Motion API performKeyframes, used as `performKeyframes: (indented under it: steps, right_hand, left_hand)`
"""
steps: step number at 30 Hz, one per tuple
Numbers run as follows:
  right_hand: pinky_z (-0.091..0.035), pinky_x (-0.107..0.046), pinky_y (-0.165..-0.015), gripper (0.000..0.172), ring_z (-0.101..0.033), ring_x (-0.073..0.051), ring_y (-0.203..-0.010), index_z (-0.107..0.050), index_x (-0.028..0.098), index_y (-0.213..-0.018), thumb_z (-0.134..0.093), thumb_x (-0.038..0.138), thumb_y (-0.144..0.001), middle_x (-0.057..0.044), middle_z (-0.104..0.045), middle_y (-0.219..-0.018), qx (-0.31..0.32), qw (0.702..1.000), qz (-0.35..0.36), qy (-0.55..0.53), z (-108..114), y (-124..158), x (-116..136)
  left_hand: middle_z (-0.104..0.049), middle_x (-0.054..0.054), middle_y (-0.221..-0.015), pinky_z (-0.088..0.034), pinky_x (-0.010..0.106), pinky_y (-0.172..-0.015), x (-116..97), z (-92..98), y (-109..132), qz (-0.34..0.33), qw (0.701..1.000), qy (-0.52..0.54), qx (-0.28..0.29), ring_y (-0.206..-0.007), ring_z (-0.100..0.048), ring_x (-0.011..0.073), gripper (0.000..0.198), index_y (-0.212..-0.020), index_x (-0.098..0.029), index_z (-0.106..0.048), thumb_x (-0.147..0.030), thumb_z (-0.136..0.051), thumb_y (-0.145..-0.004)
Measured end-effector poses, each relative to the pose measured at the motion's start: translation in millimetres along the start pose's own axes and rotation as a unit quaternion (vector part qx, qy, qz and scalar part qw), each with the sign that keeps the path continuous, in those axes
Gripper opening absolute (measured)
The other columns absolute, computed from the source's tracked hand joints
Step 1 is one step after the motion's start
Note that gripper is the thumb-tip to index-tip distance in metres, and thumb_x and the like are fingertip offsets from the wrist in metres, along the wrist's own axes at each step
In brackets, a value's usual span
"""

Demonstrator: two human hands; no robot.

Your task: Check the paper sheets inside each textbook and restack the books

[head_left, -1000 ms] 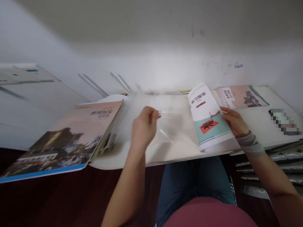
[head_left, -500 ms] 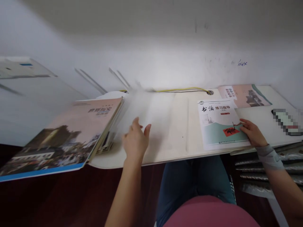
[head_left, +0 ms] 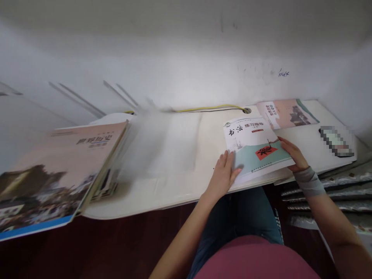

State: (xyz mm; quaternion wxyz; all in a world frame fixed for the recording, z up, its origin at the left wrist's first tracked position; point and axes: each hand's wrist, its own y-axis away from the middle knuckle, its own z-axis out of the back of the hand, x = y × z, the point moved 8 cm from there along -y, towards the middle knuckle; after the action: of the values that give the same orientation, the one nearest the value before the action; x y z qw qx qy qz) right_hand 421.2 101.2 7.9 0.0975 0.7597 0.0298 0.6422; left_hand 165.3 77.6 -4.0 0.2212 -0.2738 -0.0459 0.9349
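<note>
A calligraphy workbook with a white and green cover and a red square lies slightly turned near the table's front edge. My left hand is at its lower left edge, fingers together along the side and thumb over the cover. On the opposite edge, my right hand grips the workbook, with a grey band round the wrist; part of its thumb is hidden. Behind the workbook lies a pink and green history booklet, partly covered by it.
At the left, a large history textbook tops a stack of books overhanging the front of the white table. A phone, pixelated, lies at the right. A yellow cable runs along the wall to a hole. A greyish blurred patch covers the table's middle left.
My left hand has come from the table's middle left to the workbook's left edge. The workbook has turned slightly counterclockwise. The view has shifted right.
</note>
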Motion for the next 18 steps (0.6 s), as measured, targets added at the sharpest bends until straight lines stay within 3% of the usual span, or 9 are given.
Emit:
performKeyframes:
  steps: [4,7,10,15,18]
  right_hand:
    - [-0.046,-0.040,-0.099,0.043,-0.061,-0.022,-0.108,-0.060,0.023,-0.104,-0.049,0.059,-0.081,-0.008,-0.066,-0.114,0.088,0.995,-0.039,-0.027,-27.0,5.0,-22.2]
    - [-0.040,-0.041,-0.105,0.043,-0.057,-0.020,-0.113,-0.056,0.024,-0.112,-0.059,0.051,-0.078,-0.008,-0.065,-0.117,0.082,0.996,-0.018,-0.010,-25.3,5.1,-33.9]
    - [-0.039,-0.043,-0.105,0.050,-0.055,-0.022,-0.116,-0.053,0.023,-0.120,-0.063,0.045,-0.076,-0.009,-0.061,-0.124,0.068,0.992,0.042,0.101,-21.3,5.7,-36.4]
    - [-0.035,-0.050,-0.107,0.054,-0.051,-0.026,-0.121,-0.048,0.021,-0.131,-0.055,0.041,-0.082,-0.011,-0.055,-0.131,0.017,0.930,0.174,0.323,-17.4,14.7,-23.9]
    - [-0.033,-0.051,-0.108,0.053,-0.046,-0.027,-0.126,-0.047,0.019,-0.133,-0.051,0.040,-0.084,-0.012,-0.052,-0.134,0.001,0.903,0.189,0.386,-14.1,19.0,-21.5]
  left_hand:
    - [-0.023,0.018,-0.151,-0.029,0.052,-0.108,13.3,3.9,18.6,-0.038,0.996,-0.081,-0.002,-0.140,-0.015,0.0327,0.062,-0.145,-0.017,-0.025,-0.051,-0.033,-0.092]
    - [-0.028,0.019,-0.149,-0.030,0.051,-0.107,19.4,7.6,26.9,-0.049,0.990,-0.132,-0.004,-0.139,-0.015,0.0350,0.062,-0.142,-0.015,-0.033,-0.052,-0.034,-0.091]
    - [-0.032,0.022,-0.146,-0.032,0.054,-0.105,18.0,7.6,27.4,-0.053,0.985,-0.166,-0.003,-0.138,-0.017,0.0387,0.067,-0.138,-0.012,-0.040,-0.057,-0.037,-0.088]
    - [-0.034,0.024,-0.144,-0.033,0.057,-0.102,0.9,0.7,18.7,-0.060,0.982,-0.179,-0.007,-0.136,-0.020,0.0430,0.074,-0.136,-0.011,-0.043,-0.063,-0.041,-0.083]
    - [-0.034,0.023,-0.144,-0.034,0.056,-0.102,-5.5,-3.0,14.2,-0.058,0.983,-0.173,-0.006,-0.136,-0.020,0.0427,0.074,-0.137,-0.012,-0.042,-0.063,-0.042,-0.083]
